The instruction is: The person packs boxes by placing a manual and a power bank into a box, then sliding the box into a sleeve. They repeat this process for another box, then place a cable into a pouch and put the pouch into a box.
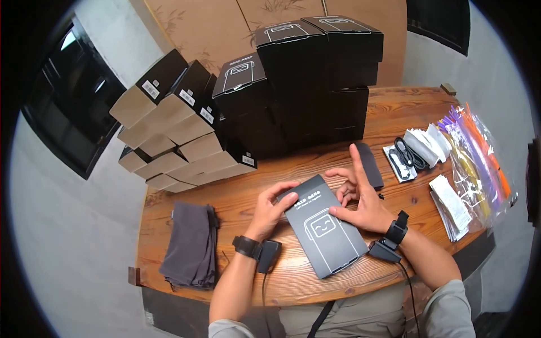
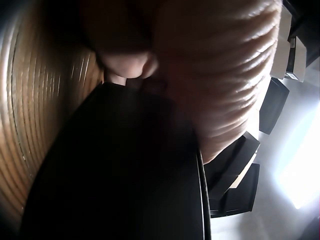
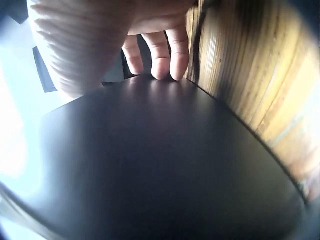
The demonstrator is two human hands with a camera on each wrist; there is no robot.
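A dark grey box (image 1: 332, 248) with a smiling robot face printed on its lid is held at a slant above the wooden table's front half. My left hand (image 1: 270, 211) grips its upper left side, thumb on the lid's edge and fingers round the side. On the opposite side, my right hand (image 1: 369, 205) has its thumb on the lid's edge and its index finger stretched away from the box. The right wrist view shows three fingertips (image 3: 160, 70) against the box's dark side wall (image 3: 150, 150). In the left wrist view the box (image 2: 115, 165) hides most of the left fingers.
Folded dark grey cloth (image 1: 189, 245) lies left. Behind stand stacked brown-and-black cartons (image 1: 189, 141) and large black boxes (image 1: 315, 84). To the right are a dark grey flat piece (image 1: 369, 163), a coiled black cable (image 1: 404, 152), white papers (image 1: 451, 208) and a clear bag of coloured strips (image 1: 487, 163).
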